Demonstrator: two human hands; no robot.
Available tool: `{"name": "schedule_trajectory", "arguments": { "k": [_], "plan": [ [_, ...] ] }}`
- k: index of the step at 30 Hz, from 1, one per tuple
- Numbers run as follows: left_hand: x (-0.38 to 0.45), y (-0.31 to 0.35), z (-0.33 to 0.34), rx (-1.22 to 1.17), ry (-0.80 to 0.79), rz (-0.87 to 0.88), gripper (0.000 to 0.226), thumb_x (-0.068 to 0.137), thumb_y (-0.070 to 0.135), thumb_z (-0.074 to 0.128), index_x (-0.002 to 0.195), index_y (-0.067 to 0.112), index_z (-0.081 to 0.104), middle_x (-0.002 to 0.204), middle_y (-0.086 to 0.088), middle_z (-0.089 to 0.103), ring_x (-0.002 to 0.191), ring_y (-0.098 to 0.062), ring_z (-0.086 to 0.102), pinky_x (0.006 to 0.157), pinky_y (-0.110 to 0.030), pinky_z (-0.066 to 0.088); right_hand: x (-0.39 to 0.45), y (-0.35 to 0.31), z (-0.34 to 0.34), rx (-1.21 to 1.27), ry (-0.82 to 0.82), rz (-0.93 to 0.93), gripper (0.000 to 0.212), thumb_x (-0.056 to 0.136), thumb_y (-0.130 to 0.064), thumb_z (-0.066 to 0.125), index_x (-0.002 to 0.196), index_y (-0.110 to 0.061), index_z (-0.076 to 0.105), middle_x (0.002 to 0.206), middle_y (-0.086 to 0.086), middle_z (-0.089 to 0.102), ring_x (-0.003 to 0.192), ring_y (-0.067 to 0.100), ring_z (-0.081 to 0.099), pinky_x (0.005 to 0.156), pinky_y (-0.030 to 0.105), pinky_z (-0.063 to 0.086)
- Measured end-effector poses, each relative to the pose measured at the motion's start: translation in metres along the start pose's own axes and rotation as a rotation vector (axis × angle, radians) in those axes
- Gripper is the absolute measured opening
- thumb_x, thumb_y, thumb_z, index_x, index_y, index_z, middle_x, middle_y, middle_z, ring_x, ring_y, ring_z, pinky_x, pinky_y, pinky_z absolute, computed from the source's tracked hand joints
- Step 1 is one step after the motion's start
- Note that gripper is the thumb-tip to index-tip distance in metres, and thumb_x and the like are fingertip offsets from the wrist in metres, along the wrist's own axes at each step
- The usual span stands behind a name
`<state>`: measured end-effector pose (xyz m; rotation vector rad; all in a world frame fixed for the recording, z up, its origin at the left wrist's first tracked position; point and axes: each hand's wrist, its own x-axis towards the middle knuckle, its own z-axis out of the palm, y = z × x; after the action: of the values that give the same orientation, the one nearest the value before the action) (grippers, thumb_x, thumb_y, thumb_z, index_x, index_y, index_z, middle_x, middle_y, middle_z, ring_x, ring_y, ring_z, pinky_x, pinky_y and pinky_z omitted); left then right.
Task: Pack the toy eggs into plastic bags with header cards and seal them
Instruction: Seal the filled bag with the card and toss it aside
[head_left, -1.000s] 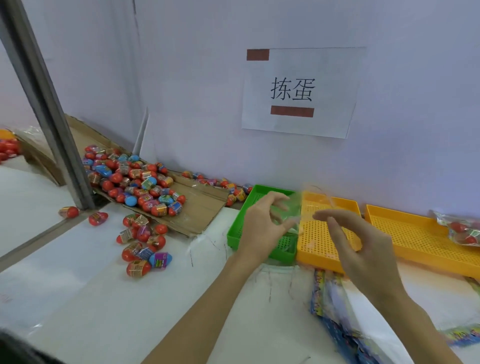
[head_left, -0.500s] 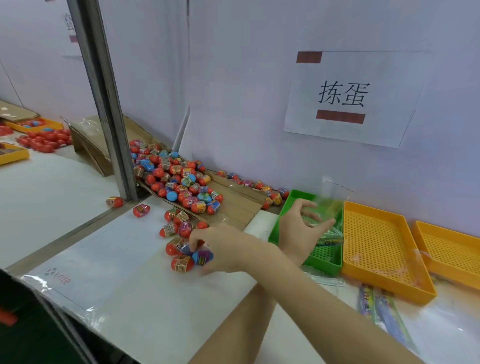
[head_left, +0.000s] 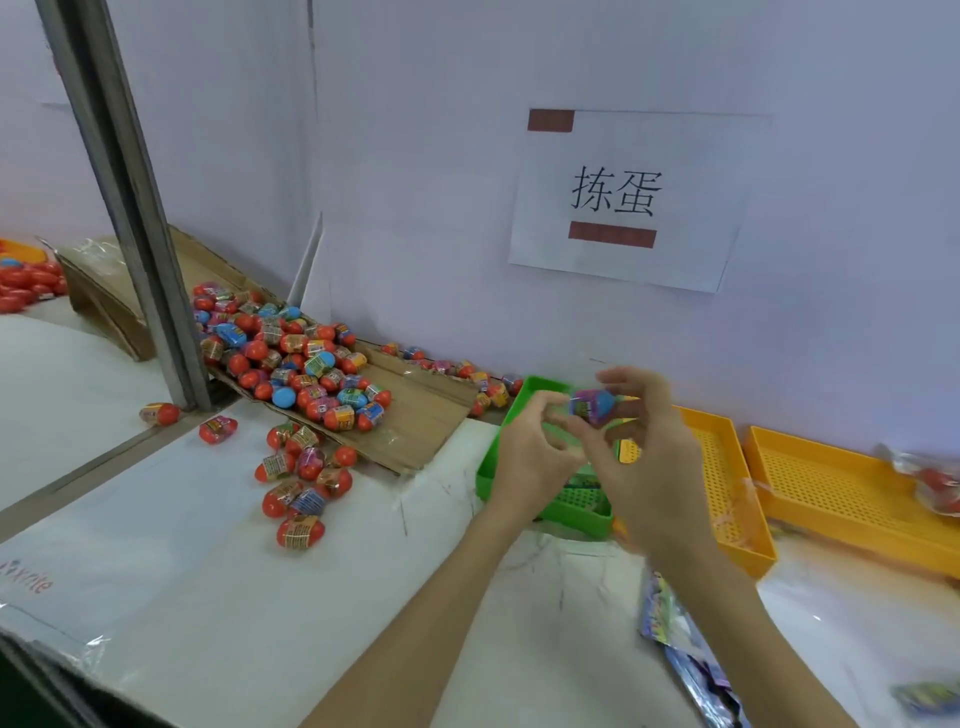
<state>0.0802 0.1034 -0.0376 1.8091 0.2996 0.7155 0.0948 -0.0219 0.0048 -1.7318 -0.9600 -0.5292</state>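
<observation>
Head view: I see my right hand (head_left: 657, 467) pinching a blue-and-purple egg (head_left: 593, 408), raised over the green tray (head_left: 540, 387). My left hand (head_left: 530, 452) is just beside it at 9 o'clock, fingers curled on a clear bag, I think; too faint to be sure. Loose eggs (head_left: 298, 486) lie at 9 o'clock, cards (head_left: 662, 608) at 5 o'clock.

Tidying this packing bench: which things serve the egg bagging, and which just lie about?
Job: right hand holding a blue-purple egg; left hand pinching a clear bag; loose eggs; header cards.
Lying about: wall sign; metal post.
</observation>
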Motion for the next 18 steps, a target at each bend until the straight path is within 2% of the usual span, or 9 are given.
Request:
{"name": "schedule_trajectory", "arguments": {
  "k": [2, 5, 9, 12, 15, 18],
  "plan": [
    [-0.001, 0.005, 0.003, 0.029, -0.001, 0.077, 0.045, 0.083, 0.025, 0.088, 0.121, 0.021, 0.065, 0.099, 0.009, 0.069, 0.085, -0.014, 0.068, 0.079, -0.029, 0.059, -0.004, 0.02, -0.022, 0.076, 0.13, 0.049, 0.04, 0.088, -0.011, 0.08, 0.118, -0.025, 0.057, 0.108, -0.002, 0.068, 0.086, 0.014, 0.067, 0.071, 0.03, 0.059],
    [-0.006, 0.008, 0.006, 0.085, -0.032, 0.25, 0.048, 0.08, 0.034, 0.09, 0.119, 0.022, 0.065, 0.096, 0.009, 0.068, 0.079, -0.012, 0.065, 0.072, -0.03, 0.057, -0.01, 0.033, -0.039, 0.111, 0.217, 0.093, 0.036, 0.09, -0.007, 0.078, 0.119, -0.021, 0.06, 0.114, 0.004, 0.068, 0.099, 0.018, 0.068, 0.077, 0.035, 0.06],
    [-0.006, 0.006, 0.01, 0.203, -0.03, 0.443, 0.048, 0.083, 0.035, 0.086, 0.124, 0.02, 0.065, 0.1, 0.011, 0.066, 0.079, -0.01, 0.063, 0.071, -0.027, 0.055, -0.007, 0.031, -0.04, -0.019, 0.156, -0.008, 0.03, 0.093, -0.004, 0.074, 0.119, -0.018, 0.069, 0.113, 0.0, 0.065, 0.103, 0.011, 0.066, 0.08, 0.016, 0.056],
    [-0.006, 0.003, 0.011, 0.269, -0.044, 0.511, 0.046, 0.087, 0.039, 0.082, 0.125, 0.019, 0.065, 0.105, 0.01, 0.067, 0.079, -0.009, 0.061, 0.071, -0.024, 0.052, -0.009, 0.031, -0.045, -0.105, 0.033, -0.079, 0.023, 0.097, -0.005, 0.068, 0.115, -0.017, 0.074, 0.112, -0.002, 0.068, 0.1, 0.009, 0.064, 0.08, 0.015, 0.054],
    [-0.011, 0.004, 0.013, 0.33, -0.077, 0.54, 0.048, 0.091, 0.046, 0.074, 0.128, 0.017, 0.065, 0.112, 0.007, 0.068, 0.083, -0.012, 0.064, 0.073, -0.032, 0.054, -0.012, 0.033, -0.048, -0.16, 0.015, -0.069, 0.022, 0.097, -0.013, 0.069, 0.119, -0.015, 0.073, 0.109, -0.001, 0.072, 0.092, 0.011, 0.066, 0.075, 0.017, 0.054],
    [-0.012, 0.008, 0.014, 0.371, -0.058, 0.571, 0.045, 0.093, 0.048, 0.07, 0.125, 0.016, 0.068, 0.109, 0.005, 0.068, 0.085, -0.012, 0.065, 0.074, -0.035, 0.055, -0.013, 0.035, -0.051, -0.215, 0.006, -0.067, 0.021, 0.096, -0.017, 0.071, 0.116, -0.014, 0.073, 0.104, -0.002, 0.075, 0.085, 0.002, 0.061, 0.074, 0.004, 0.047]
  ]
}}
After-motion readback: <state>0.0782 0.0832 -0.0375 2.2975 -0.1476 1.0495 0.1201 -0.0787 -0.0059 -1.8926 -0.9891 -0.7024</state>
